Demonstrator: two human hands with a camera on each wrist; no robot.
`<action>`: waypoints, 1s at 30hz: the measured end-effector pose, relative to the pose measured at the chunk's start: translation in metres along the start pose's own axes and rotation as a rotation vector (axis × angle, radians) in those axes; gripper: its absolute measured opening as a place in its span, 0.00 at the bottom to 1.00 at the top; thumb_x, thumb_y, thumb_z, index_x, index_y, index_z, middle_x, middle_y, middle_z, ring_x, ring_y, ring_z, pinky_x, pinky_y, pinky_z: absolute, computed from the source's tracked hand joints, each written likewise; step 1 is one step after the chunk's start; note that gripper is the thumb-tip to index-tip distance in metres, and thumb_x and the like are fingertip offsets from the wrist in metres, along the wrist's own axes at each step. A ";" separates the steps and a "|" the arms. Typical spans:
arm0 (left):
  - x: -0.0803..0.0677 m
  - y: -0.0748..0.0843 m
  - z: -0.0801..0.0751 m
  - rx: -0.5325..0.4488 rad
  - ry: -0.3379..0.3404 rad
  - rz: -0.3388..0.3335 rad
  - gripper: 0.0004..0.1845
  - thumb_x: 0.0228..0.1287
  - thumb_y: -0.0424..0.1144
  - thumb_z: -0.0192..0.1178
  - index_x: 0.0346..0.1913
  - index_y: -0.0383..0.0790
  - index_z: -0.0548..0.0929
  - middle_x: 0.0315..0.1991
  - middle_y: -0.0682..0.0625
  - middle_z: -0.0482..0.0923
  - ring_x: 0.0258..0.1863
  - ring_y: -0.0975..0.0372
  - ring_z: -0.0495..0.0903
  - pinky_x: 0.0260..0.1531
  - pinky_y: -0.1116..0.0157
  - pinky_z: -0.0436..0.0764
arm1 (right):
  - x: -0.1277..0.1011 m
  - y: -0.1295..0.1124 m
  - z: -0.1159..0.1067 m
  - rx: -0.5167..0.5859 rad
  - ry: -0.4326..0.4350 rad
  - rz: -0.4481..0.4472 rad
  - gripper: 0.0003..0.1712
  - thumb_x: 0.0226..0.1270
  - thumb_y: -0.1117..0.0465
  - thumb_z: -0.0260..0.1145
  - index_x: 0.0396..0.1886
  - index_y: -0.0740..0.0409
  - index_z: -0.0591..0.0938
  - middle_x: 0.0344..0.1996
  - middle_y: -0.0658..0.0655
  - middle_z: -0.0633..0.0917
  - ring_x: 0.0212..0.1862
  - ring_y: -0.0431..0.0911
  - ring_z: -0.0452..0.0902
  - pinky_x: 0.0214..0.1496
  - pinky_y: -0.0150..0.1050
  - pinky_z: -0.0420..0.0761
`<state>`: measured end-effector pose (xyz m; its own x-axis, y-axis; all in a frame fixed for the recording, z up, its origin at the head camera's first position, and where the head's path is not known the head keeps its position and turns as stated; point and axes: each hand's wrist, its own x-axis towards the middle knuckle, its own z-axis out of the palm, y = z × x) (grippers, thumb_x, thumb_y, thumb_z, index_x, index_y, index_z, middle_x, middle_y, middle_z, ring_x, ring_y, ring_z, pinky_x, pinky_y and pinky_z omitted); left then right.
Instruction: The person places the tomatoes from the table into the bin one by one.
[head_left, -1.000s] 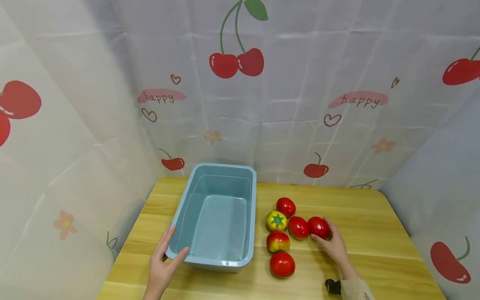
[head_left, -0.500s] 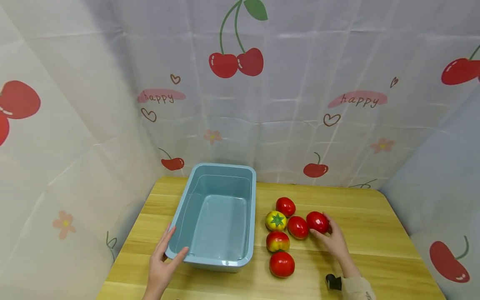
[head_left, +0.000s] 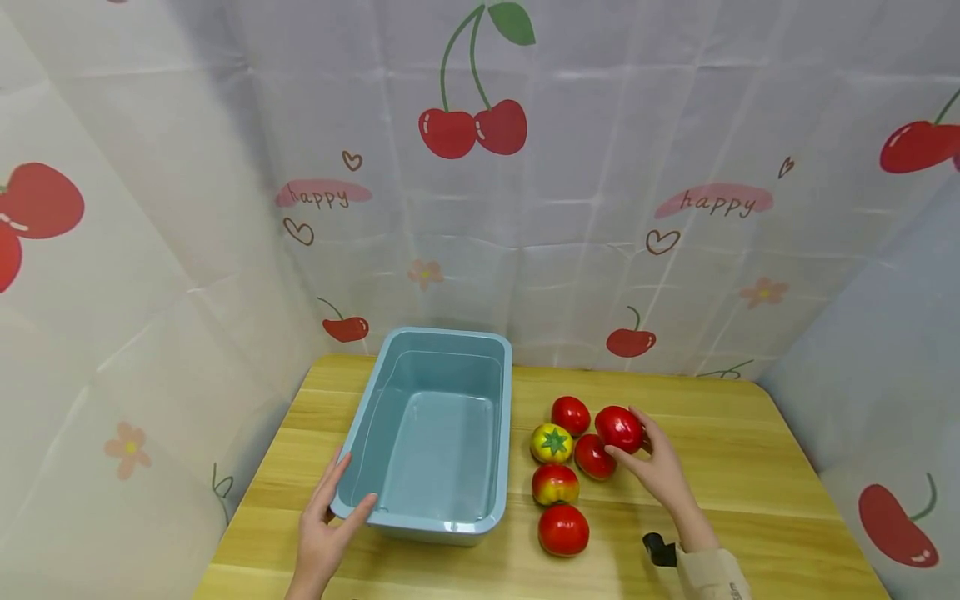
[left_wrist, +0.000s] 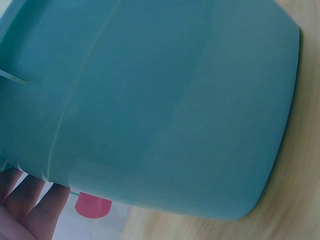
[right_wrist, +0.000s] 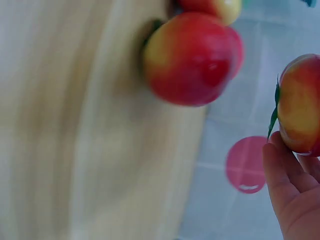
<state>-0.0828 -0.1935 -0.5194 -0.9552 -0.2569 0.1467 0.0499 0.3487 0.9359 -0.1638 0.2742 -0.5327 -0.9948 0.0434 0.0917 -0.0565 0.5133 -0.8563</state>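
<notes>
My right hand [head_left: 654, 467] holds a shiny red tomato [head_left: 618, 427] between thumb and fingers, lifted above the table. In the right wrist view this tomato shows a yellow-orange underside and a thin green calyx. It overlaps another red tomato [head_left: 594, 457] in the head view. My left hand [head_left: 324, 525] rests at the near left corner of a blue-grey plastic bin [head_left: 352, 433], fingers along its left side and thumb near the front rim. The left wrist view shows those fingers [left_wrist: 47, 210] straight against the bin's outer wall.
Beside the bin's right side lie a red tomato [head_left: 571, 415], a yellow one with a green star-shaped calyx [head_left: 552, 443], a red-yellow one [head_left: 556, 484] and a larger red one [head_left: 564, 531]. A patterned curtain [head_left: 555, 275] encloses the wooden table [head_left: 735, 467].
My right hand has lifted its tomato and carried it left and farther back, toward the other tomatoes. My left hand and the bin have stayed in place.
</notes>
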 end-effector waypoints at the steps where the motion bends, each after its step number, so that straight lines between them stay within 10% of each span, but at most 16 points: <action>1: 0.000 -0.002 0.000 -0.003 0.000 0.005 0.36 0.54 0.37 0.70 0.67 0.51 0.69 0.70 0.58 0.56 0.61 0.73 0.60 0.43 0.79 0.70 | 0.000 -0.004 0.000 -0.001 -0.002 -0.010 0.48 0.57 0.49 0.70 0.72 0.59 0.57 0.65 0.69 0.63 0.59 0.64 0.64 0.58 0.60 0.67; 30: -0.003 0.003 0.002 -0.008 0.010 0.024 0.34 0.55 0.43 0.69 0.67 0.51 0.69 0.70 0.53 0.57 0.64 0.55 0.62 0.42 0.81 0.70 | -0.006 -0.087 0.033 0.068 -0.064 -0.176 0.46 0.53 0.51 0.73 0.69 0.51 0.62 0.60 0.60 0.71 0.55 0.56 0.70 0.51 0.56 0.75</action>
<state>-0.0805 -0.1902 -0.5174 -0.9508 -0.2572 0.1727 0.0756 0.3478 0.9345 -0.1559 0.2013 -0.4755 -0.9722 -0.0980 0.2125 -0.2337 0.4493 -0.8623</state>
